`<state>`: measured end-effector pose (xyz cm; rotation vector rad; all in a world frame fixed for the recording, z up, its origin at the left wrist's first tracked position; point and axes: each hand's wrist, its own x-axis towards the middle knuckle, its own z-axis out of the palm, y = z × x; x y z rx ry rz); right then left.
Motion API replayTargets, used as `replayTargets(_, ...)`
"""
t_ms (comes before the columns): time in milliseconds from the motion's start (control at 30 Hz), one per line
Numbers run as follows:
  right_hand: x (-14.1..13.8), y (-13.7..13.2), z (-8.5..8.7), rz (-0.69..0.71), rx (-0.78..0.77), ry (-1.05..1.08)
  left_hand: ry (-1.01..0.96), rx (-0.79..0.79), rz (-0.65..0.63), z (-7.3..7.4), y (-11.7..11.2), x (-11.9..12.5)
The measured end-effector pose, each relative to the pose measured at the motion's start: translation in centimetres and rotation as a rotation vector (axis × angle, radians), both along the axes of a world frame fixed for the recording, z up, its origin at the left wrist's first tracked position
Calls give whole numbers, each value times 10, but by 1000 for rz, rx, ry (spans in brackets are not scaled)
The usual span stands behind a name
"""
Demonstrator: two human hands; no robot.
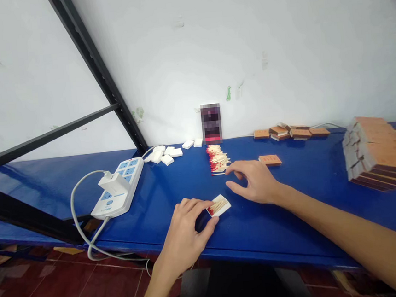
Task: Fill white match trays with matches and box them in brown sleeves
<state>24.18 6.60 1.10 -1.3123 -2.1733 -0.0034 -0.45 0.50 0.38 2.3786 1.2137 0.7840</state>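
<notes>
My left hand (187, 230) rests on the blue table (293, 205) near its front edge, fingers pinched round a small white matchbox tray (219, 205) holding a few red-tipped matches. My right hand (252, 180) hovers just right of the tray, palm down, fingers loosely curled, fingertips reaching toward a pile of loose matches (218, 159). I see nothing in it. A closed brown matchbox (270, 160) lies just beyond my right hand.
Several white empty trays (167, 155) lie near the wall. A white power strip (118, 188) with a plugged charger and cable sits left. Brown matchboxes (292, 132) lie at the back, a big stack (378, 151) at the right. A black metal frame (101, 78) slants on the left.
</notes>
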Motion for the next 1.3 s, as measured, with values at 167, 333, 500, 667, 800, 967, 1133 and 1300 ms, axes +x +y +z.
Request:
replayTargets(167,-6,12,-5,-53,-110,-197,-25,35,-34,-3,1,-1)
replayTargets(333,-8,19,-9,-69,-181,-299,-52,37,-60,-3,-1,-3)
replayTargets(500,-8,21,-9,-82,-208,-272,-43,30,-70,-3,0,-2)
replayTargets(667,-8,25,-10,-76,-248,-177,-29,28,-75,-2,0,-1)
replayTargets(800,-7,27,-9,-89,-301,-60,-60,63,-86,-5,1,-1)
replayTargets(967,-3,24,-8,-32,-335,-13,-87,116,-101,-7,0,-4)
replayTargets(1133,-1,18,-5,-36,-321,-37,-24,69,-113,-2,-3,-3)
replayTargets(1300,0,16,-4,-25,-313,-98,5,46,-105,0,-2,-3)
